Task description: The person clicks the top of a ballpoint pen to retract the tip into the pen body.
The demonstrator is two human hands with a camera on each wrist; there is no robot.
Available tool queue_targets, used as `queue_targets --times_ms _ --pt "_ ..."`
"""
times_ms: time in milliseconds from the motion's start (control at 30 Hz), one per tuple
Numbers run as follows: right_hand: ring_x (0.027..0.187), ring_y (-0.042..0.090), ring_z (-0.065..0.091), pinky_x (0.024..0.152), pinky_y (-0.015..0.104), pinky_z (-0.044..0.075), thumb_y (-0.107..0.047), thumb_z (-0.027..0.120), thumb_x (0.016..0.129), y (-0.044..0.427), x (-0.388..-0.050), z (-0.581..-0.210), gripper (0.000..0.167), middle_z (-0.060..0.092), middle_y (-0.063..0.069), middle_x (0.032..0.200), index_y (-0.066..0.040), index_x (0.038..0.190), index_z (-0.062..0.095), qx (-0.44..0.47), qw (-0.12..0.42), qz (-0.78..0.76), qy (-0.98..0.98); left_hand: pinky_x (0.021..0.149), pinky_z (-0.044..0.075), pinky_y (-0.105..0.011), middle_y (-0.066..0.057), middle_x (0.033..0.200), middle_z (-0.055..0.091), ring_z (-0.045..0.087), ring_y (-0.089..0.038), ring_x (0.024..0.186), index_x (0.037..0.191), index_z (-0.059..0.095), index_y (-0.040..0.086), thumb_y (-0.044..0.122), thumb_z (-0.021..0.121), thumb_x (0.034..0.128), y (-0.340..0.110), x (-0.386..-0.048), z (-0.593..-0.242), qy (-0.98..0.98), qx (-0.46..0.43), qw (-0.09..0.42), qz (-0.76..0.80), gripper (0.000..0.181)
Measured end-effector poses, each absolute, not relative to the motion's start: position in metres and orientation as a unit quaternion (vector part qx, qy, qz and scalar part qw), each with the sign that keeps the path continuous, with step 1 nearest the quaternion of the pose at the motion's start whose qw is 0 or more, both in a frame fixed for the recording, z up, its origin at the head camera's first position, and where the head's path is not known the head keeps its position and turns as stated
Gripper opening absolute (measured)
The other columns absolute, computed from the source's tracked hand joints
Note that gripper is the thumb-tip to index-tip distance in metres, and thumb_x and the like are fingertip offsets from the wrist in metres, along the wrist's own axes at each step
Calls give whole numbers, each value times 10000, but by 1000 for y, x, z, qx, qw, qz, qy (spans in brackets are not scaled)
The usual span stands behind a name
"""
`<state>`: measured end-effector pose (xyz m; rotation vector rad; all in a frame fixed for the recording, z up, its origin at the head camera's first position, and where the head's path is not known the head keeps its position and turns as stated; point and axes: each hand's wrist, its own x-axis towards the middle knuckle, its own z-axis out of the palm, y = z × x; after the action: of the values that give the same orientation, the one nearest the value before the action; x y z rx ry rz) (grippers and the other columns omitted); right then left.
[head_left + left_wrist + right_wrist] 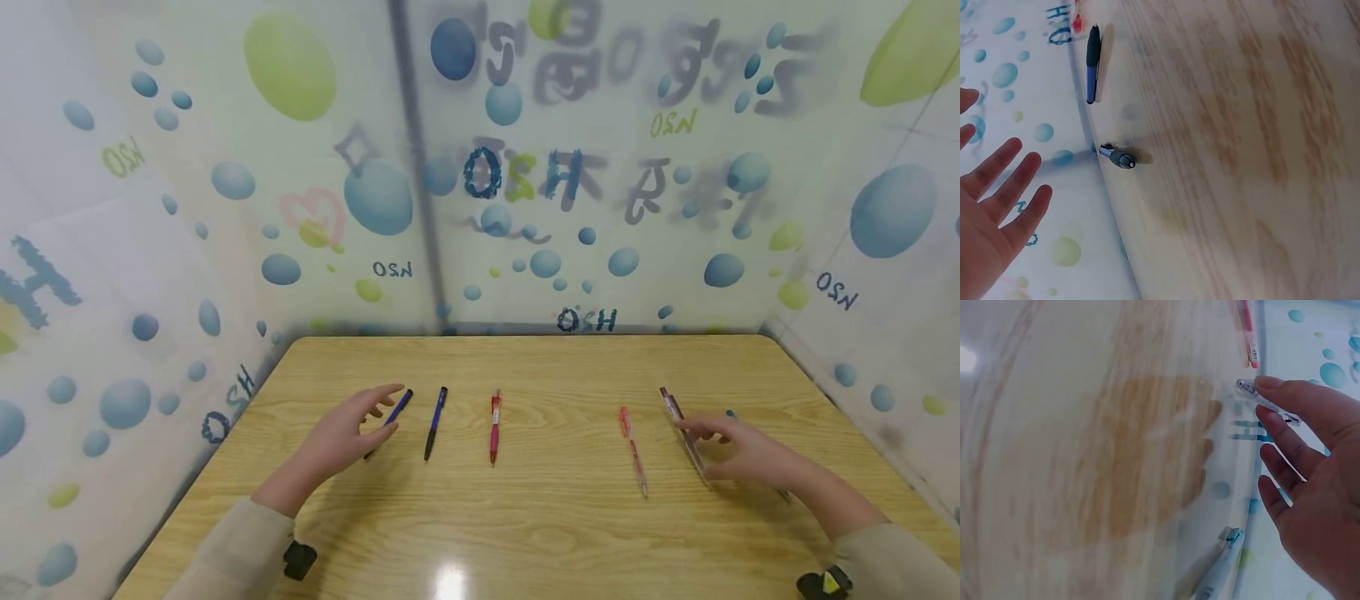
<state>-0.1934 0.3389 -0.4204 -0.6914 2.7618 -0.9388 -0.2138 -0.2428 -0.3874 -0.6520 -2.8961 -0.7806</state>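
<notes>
Magenta pen point(494, 429) = landmark, long axis nearly straight away from the person, tip toward them. Left of it, past the second blue pen point(435, 425), lies the leftmost blue pen point(400, 406), slanted, tip near and leftward. Second one slants less, same way. Right of landmark: pink pen point(634, 454), near end angled slightly right; then the dark-red pen point(693, 457), running far-left to near-right; then the teal-ended pen point(732, 414), similar slant, partly hidden.

Left hand point(341, 437), left of landmark: fingers spread, thumb apart, above the leftmost blue pen, gripping nothing. Right hand point(738, 450), right of landmark: thumb and fingers apart, dark-red pen running between thumb and index; contact, can't tell. Teal-ended pen is partly behind that hand.

Wood-grain table point(555, 517) under landmark; glare spot on its near side. White sheeting point(480, 242) with blue and green bubbles, "H2O" lettering stands left, behind and right of landmark.
</notes>
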Motion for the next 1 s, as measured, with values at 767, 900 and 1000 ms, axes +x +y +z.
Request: queue_targets --times_ms 767,900,1000 --pt "1108 -11 479 854 247 469 -322 780 826 359 -200 -427 625 542 182 1281 -23 1333 570 -258 142 -327 898 817 521 -488 -69 1263 591 595 -279 1082 1463 441 168 309 650 951 -253 -218 -395 -954 -203 17 -221 570" --pt "1105 -51 458 850 226 463 -332 780 827 361 -201 -429 588 550 173 1279 -47 1309 599 -266 135 -326 897 824 523 -480 -95 1294 583 599 -295 1081 1454 452 148 267 671 938 -255 -219 -398 -956 -209 18 -206 573" --pt "1081 -21 481 841 222 465 -315 780 832 363 -202 -431 532 581 121 1220 -60 1273 630 -282 123 -324 895 831 525 -477 -118 1327 565 607 -302 1073 1443 468 142 264 687 925 -255 -220 -400 -956 -218 18 -194 575"
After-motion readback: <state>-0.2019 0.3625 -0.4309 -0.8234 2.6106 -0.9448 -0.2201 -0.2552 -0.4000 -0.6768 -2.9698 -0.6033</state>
